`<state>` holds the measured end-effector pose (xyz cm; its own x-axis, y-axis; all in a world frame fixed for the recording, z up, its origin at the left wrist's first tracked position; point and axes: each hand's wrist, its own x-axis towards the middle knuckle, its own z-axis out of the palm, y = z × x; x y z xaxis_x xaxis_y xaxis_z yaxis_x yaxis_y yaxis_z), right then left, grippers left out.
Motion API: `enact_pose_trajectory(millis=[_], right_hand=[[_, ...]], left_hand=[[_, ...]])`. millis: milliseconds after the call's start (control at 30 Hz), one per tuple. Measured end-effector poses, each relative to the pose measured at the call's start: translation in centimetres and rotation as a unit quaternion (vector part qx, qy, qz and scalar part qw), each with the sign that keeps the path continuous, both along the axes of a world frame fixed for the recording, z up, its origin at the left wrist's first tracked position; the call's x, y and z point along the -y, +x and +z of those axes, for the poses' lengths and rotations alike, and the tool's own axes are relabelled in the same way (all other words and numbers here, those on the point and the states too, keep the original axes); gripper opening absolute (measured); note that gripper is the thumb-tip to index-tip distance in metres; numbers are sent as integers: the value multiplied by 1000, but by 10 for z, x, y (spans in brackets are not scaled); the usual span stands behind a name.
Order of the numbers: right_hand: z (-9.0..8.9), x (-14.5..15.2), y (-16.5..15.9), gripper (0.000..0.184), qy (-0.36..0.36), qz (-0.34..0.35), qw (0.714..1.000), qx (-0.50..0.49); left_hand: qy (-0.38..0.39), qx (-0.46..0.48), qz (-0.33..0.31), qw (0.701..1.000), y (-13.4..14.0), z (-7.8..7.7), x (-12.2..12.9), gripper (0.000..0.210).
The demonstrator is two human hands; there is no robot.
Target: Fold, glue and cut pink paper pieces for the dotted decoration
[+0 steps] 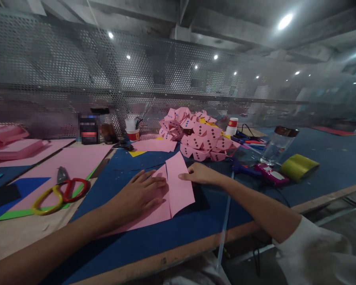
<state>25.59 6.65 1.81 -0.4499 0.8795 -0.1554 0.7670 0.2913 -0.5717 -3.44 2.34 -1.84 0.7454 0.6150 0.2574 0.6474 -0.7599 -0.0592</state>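
Observation:
My left hand (pixel 146 190) lies flat with its fingers out, pressing a pink paper sheet (pixel 158 211) onto the blue table mat. Pinched between the thumb and fingers of my right hand (pixel 200 174) is the right edge of a pink paper strip (pixel 179 184). This strip stands slightly lifted beside the sheet under my left hand, with a dark slit between them near the top; whether they are joined lower down, I cannot tell. Beyond my hands rises a heap of folded pink paper pieces (pixel 204 136) with dark diamond marks.
Scissors (pixel 62 190) with red and yellow handles lie at left on coloured paper. A glue gun (pixel 267 172) and a yellow-green tape roll (pixel 299 167) lie at right, near a clear jar (pixel 279 146). Paper cups (pixel 133 132) stand behind, before a perforated metal screen (pixel 154 75).

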Motion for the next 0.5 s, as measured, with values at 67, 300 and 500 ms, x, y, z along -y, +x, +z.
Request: enact_pose_trajectory(millis=[67,300,500], right_hand=[[-3,-2,2,59,-5,9,1000,-23],[-1,2,-1,46,6,2,1000,-15],[6,9,-5,42,14,-8,1000,16]], left_hand=[[2,-2,3,1000,0,1,-1,42],[18,-16,-4,1000,-4,-1,-2,39],[7,-27,-1,1000,-1,5,3,42]])
